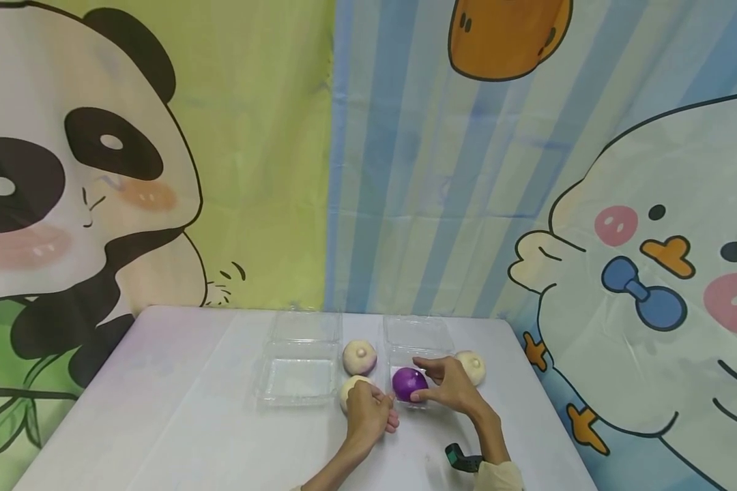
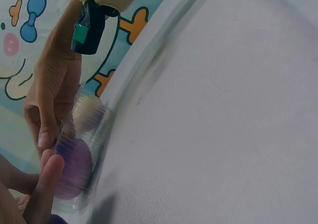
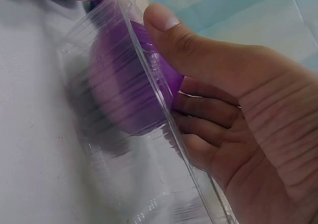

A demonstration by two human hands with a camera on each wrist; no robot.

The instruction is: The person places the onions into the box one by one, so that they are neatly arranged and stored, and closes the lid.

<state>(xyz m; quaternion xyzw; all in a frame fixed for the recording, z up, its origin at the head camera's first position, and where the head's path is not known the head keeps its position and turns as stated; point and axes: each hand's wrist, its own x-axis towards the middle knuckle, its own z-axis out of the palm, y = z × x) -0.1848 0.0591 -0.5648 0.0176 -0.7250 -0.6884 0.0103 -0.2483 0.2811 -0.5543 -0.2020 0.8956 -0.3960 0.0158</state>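
A glossy purple ball-shaped piece (image 1: 408,383) sits in a clear plastic clamshell box (image 1: 416,333) whose lid lies open behind it. My right hand (image 1: 453,387) holds this piece, thumb on the near side and fingers on the far side. In the right wrist view, the thumb (image 3: 164,23) is at the box rim, beside the purple piece (image 3: 124,80). My left hand (image 1: 367,412) is left of the box, fingers loosely bent, fingertips close to the rim. It partly covers a cream round piece (image 1: 347,391); whether it touches it I cannot tell.
A second open clear box (image 1: 302,382) lies at left. Another knobbed cream piece (image 1: 359,356), purplish low down, stands between the boxes; one more cream piece (image 1: 472,367) is right of the right hand. A black-and-green device (image 1: 460,458) is by the right wrist. Printed cloth hangs behind the white table.
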